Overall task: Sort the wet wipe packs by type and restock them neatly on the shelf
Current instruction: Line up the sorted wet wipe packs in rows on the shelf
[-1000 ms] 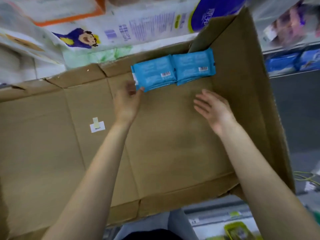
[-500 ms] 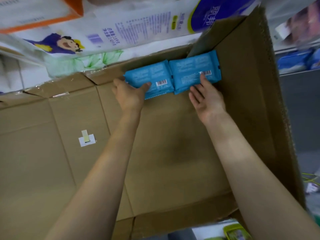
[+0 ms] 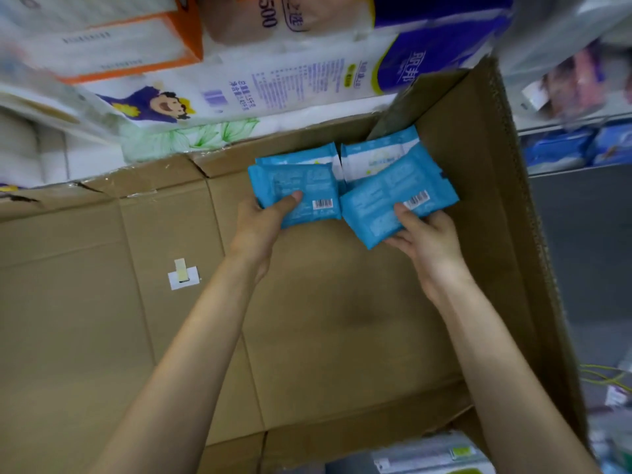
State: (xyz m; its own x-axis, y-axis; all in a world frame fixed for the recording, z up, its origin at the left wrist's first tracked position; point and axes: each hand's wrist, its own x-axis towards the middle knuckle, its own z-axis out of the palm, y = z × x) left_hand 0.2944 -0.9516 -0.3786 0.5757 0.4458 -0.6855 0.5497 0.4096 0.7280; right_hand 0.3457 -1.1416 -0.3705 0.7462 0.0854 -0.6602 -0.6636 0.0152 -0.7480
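Note:
Both my arms reach into a large brown cardboard box (image 3: pixel 102 319). My left hand (image 3: pixel 263 220) grips a blue wet wipe pack (image 3: pixel 301 189), thumb on top, barcode side up. My right hand (image 3: pixel 427 234) grips a second blue wet wipe pack (image 3: pixel 393 196), tilted, barcode showing. Both packs are lifted off the box floor. Under them, in the far right corner of the box, lie two more packs (image 3: pixel 372 159) with white and blue faces, partly hidden.
The box's tall right wall (image 3: pixel 496 200) stands close to my right hand. Behind the box sit stacked tissue paper packages (image 3: pixel 273 83). A shelf at the right holds blue packs (image 3: pixel 561 148). A white sticker (image 3: pixel 183 277) lies on the box floor.
Both hands went from reaching for the top two blue packs to gripping and lifting them, which uncovered two more packs beneath.

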